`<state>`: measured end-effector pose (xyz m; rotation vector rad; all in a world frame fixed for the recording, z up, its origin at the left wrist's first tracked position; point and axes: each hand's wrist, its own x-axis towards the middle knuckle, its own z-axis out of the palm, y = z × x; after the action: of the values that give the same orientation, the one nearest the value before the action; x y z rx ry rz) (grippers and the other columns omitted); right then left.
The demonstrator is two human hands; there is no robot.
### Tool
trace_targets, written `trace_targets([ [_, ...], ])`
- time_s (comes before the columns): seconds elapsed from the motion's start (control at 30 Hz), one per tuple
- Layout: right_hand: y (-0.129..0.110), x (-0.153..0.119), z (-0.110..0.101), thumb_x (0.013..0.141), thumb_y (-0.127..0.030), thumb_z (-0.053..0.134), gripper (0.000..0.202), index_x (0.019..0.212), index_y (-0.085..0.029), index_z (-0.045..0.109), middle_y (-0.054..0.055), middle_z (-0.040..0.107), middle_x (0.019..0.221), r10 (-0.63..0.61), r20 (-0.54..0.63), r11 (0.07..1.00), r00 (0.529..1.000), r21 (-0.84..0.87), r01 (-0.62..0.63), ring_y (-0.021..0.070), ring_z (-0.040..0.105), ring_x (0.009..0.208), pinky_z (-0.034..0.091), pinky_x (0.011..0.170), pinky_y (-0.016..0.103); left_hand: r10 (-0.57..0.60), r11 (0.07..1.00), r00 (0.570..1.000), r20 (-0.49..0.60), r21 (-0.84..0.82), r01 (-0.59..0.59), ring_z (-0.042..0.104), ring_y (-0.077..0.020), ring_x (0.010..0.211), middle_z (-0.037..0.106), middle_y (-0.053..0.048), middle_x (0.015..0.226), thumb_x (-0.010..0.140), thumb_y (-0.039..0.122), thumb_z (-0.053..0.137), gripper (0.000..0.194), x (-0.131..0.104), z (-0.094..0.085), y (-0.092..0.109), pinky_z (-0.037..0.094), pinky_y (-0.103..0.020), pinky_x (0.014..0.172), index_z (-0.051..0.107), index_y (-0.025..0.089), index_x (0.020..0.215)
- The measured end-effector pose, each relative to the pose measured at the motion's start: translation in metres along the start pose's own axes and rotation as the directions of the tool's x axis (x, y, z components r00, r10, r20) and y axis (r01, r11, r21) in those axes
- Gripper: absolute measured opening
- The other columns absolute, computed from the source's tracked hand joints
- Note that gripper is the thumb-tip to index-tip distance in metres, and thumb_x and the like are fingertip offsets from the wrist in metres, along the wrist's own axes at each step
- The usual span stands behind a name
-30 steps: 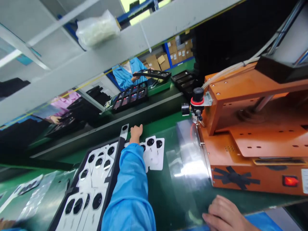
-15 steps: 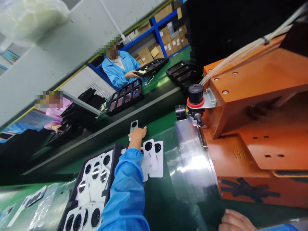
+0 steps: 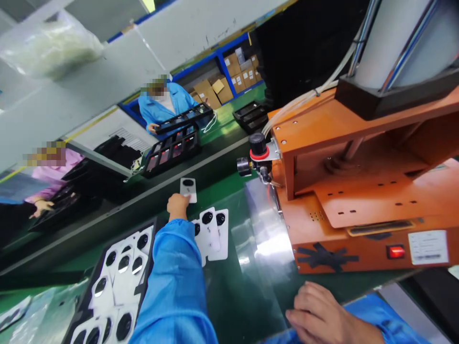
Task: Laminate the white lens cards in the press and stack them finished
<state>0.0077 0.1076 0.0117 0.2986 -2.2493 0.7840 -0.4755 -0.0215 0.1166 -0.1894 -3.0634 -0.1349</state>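
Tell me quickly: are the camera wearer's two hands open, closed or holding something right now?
Left hand: closed, holding a white panel.
Right hand: loosely curled; its palm is hidden, so whether it holds anything cannot be told.

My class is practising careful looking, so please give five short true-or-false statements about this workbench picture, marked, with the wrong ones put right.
1. The left hand holds a white panel with a dark oval. True.
2. The right hand is pressing a red switch. False: the right hand is apart from the switch, lower in the view.
3. The red switch is on the front of an orange machine. True.
4. The black tray beside the left sleeve contains just one panel. False: it contains many, several of them overlapping.
5. A group of loose white panels lies between the left sleeve and the orange machine. True.
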Motion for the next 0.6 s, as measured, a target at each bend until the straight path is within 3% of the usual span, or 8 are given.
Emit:
trace_targets([
  [0.1, 0.002, 0.001, -0.002, 0.083, -0.011, 0.067, 0.022, 0.103, -0.017, 0.069, 0.004, 0.067, 0.084, -0.023, -0.005, 0.999, 1.000, 0.036, 0.023, 0.0168, 0.061, 0.075, 0.055, 0.073, 0.034, -0.047, 0.985, 0.994, -0.095, -0.168, 0.031, 0.065, -0.0259, 0.114, 0.065, -0.014, 0.128, 0.099, 0.037, 0.056, 0.045, -0.041, -0.006, -0.004, 0.054, -0.048, 0.099, 0.053, 0.014, 0.139],
  [0.2, 0.004, 0.004, -0.003, 0.081, -0.007, 0.067, 0.024, 0.103, -0.017, 0.068, 0.005, 0.066, 0.085, -0.006, -0.035, 0.995, 0.999, 0.100, 0.010, 0.0168, 0.060, 0.076, 0.054, 0.071, 0.033, 0.018, 0.946, 0.981, -0.193, -0.314, -0.079, 0.064, -0.0245, 0.121, 0.064, -0.014, 0.137, 0.097, 0.027, 0.050, 0.060, -0.122, -0.011, -0.021, 0.050, -0.040, 0.105, 0.036, 0.017, 0.155],
  [0.23, 0.005, 0.005, -0.004, 0.080, -0.007, 0.067, 0.025, 0.103, -0.017, 0.068, 0.005, 0.066, 0.085, 0.013, -0.046, 0.991, 0.999, 0.136, -0.006, 0.0169, 0.059, 0.077, 0.053, 0.071, 0.033, 0.051, 0.921, 0.973, -0.225, -0.365, -0.133, 0.063, -0.0231, 0.123, 0.062, -0.010, 0.142, 0.095, 0.028, 0.052, 0.061, -0.158, -0.012, -0.029, 0.049, -0.037, 0.107, 0.039, 0.022, 0.154],
  [0.3, 0.003, 0.010, -0.006, 0.079, -0.009, 0.069, 0.025, 0.102, -0.018, 0.068, 0.005, 0.065, 0.085, 0.072, -0.061, 0.972, 0.996, 0.228, -0.056, 0.0172, 0.059, 0.077, 0.053, 0.070, 0.033, 0.073, 0.786, 0.957, -0.282, -0.574, -0.230, 0.064, -0.0253, 0.121, 0.068, -0.005, 0.134, 0.092, 0.031, 0.054, 0.040, -0.238, -0.009, -0.046, 0.049, -0.038, 0.107, 0.069, 0.023, 0.129],
  [0.37, -0.002, 0.018, -0.008, 0.080, -0.010, 0.069, 0.021, 0.099, -0.020, 0.068, 0.004, 0.064, 0.084, 0.155, -0.053, 0.939, 0.986, 0.318, -0.130, 0.0172, 0.060, 0.078, 0.052, 0.070, 0.033, 0.007, 0.736, 0.986, -0.169, -0.667, -0.119, 0.069, -0.0261, 0.110, 0.076, -0.005, 0.116, 0.092, 0.035, 0.053, 0.036, -0.316, 0.001, -0.061, 0.055, -0.038, 0.099, 0.076, 0.024, 0.117],
  [0.47, -0.013, 0.038, -0.008, 0.086, -0.010, 0.067, 0.013, 0.094, -0.021, 0.069, 0.004, 0.063, 0.086, 0.316, 0.031, 0.862, 0.948, 0.407, -0.301, 0.0149, 0.059, 0.077, 0.050, 0.067, 0.029, -0.069, 0.656, 0.997, -0.020, -0.754, 0.030, 0.068, -0.0280, 0.117, 0.073, -0.007, 0.125, 0.094, 0.039, 0.055, 0.040, -0.405, 0.021, -0.066, 0.056, -0.039, 0.098, 0.072, 0.024, 0.127],
  [0.53, -0.019, 0.054, -0.002, 0.090, -0.015, 0.067, 0.008, 0.093, -0.021, 0.071, 0.004, 0.063, 0.090, 0.399, 0.148, 0.790, 0.905, 0.445, -0.421, 0.0124, 0.056, 0.073, 0.048, 0.064, 0.026, -0.021, 0.605, 0.996, 0.086, -0.792, 0.081, 0.064, -0.0284, 0.123, 0.065, -0.010, 0.140, 0.096, 0.041, 0.057, 0.047, -0.441, 0.033, -0.060, 0.057, -0.039, 0.097, 0.064, 0.025, 0.139],
  [0.6, -0.019, 0.071, 0.008, 0.092, -0.021, 0.067, 0.005, 0.092, -0.021, 0.072, 0.003, 0.062, 0.090, 0.444, 0.294, 0.708, 0.846, 0.464, -0.533, 0.0108, 0.054, 0.070, 0.046, 0.061, 0.025, 0.070, 0.590, 0.983, 0.169, -0.802, 0.096, 0.068, -0.0268, 0.115, 0.061, -0.013, 0.145, 0.096, 0.043, 0.059, 0.058, -0.459, 0.039, -0.053, 0.060, -0.035, 0.087, 0.051, 0.024, 0.150],
])
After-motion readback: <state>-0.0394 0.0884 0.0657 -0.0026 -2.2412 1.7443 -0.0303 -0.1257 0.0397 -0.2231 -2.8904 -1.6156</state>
